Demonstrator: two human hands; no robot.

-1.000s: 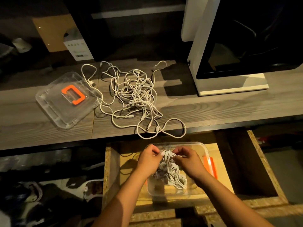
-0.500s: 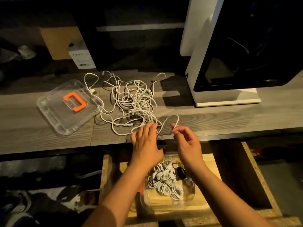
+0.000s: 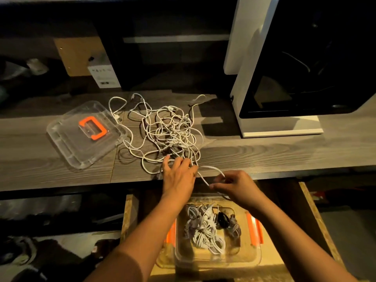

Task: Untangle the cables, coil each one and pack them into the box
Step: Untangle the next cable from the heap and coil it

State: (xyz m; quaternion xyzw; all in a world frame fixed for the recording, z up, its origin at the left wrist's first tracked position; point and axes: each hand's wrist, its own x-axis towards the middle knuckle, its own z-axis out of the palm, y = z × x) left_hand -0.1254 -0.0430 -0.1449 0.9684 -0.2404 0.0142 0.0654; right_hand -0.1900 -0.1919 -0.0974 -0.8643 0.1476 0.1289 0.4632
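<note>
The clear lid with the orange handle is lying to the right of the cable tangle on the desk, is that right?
No, the side is wrong. The head view shows the clear lid with the orange handle lying to the left of the cable tangle on the desk.

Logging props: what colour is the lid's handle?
The handle is orange; head view.
</note>
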